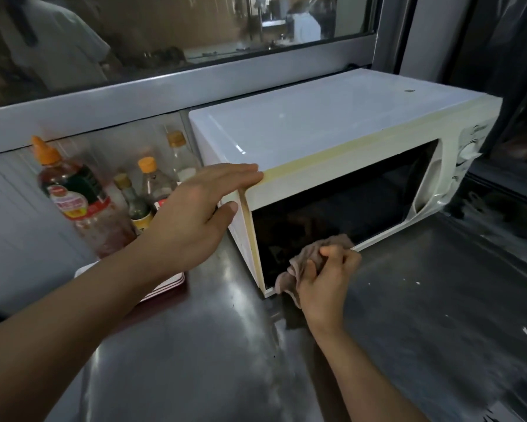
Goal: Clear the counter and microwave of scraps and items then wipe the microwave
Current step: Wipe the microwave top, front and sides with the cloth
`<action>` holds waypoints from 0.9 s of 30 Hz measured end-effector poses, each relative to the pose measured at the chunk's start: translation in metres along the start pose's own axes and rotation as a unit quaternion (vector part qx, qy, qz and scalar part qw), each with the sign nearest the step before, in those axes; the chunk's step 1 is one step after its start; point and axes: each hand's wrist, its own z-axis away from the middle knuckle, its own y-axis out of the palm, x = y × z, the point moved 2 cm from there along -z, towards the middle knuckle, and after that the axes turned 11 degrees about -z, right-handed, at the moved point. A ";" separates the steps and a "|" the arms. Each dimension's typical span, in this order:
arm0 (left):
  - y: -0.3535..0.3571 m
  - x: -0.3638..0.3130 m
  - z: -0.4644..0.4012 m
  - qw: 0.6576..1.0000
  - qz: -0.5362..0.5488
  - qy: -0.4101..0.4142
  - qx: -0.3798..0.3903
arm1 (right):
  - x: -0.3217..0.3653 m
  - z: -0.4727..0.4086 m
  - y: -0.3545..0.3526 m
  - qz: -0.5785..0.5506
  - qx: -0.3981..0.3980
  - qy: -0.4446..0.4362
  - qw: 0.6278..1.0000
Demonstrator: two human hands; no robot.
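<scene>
A white microwave (317,126) with a dark glass door stands on the steel counter (225,345), its door closed. My left hand (195,214) rests flat against the microwave's upper left front corner, fingers straight along the top edge and thumb on the side. My right hand (326,278) grips a crumpled beige cloth (314,254) and presses it against the lower left part of the door glass. A few small white scraps (417,283) lie on the counter to the right of my right hand.
Several sauce bottles (73,196) with orange caps stand left of the microwave against the wall. A stack of flat white and red trays (164,284) lies under my left forearm. A window ledge (164,92) runs behind.
</scene>
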 end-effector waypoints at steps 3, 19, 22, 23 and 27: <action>-0.002 0.000 0.001 1.000 -0.016 0.008 0.013 | 0.038 -0.014 -0.001 -0.008 -0.002 -0.031 0.999; 0.000 0.013 0.007 0.998 0.059 0.004 0.024 | 0.006 0.031 0.023 -0.030 0.016 -0.060 0.998; -0.002 0.015 0.006 0.997 0.068 0.004 0.034 | 0.027 0.024 0.019 -0.030 0.016 -0.051 0.998; -0.003 0.015 0.005 0.997 0.068 0.006 0.035 | 0.041 0.020 0.019 -0.040 0.010 -0.066 0.997; -0.007 0.016 0.002 0.997 0.065 0.014 0.047 | 0.093 0.007 0.026 -0.097 -0.031 -0.104 0.989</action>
